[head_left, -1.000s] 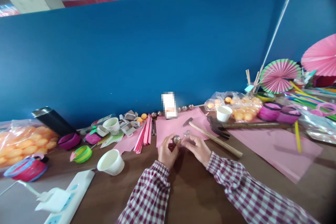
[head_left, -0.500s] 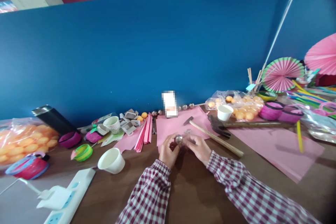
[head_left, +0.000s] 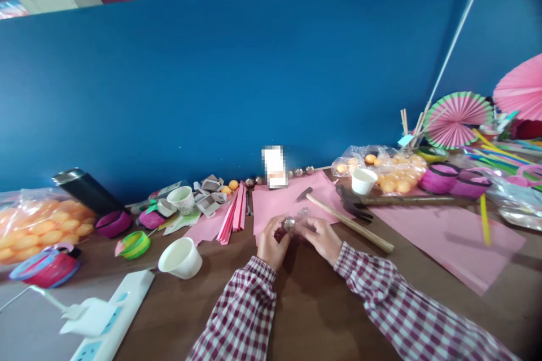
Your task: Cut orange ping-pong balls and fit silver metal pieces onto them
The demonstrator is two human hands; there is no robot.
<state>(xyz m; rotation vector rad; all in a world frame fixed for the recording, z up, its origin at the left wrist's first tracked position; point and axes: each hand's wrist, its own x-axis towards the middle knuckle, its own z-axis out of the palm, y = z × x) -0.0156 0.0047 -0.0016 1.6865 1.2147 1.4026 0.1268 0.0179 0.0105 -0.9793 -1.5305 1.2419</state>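
Observation:
My left hand (head_left: 271, 243) is closed around a small shiny silver ball (head_left: 289, 224) at the middle of the table. Close on its right, my right hand (head_left: 322, 238) has its thumb and fingers pressed together beside the ball, pinching something clear and too small to make out. Another clear, glinting piece (head_left: 303, 212) lies just beyond the fingers on pink paper (head_left: 275, 203). A hammer (head_left: 351, 223) with a wooden handle rests to the right of my right hand. More silver balls (head_left: 298, 172) stand in a row along the blue panel.
White cups (head_left: 180, 258) stand at left and right (head_left: 363, 181). A power strip (head_left: 122, 307) lies front left. Bags of orange balls (head_left: 51, 225) sit at both sides. A second hammer's dark head (head_left: 353, 203) and pink sheets (head_left: 449, 237) are at right.

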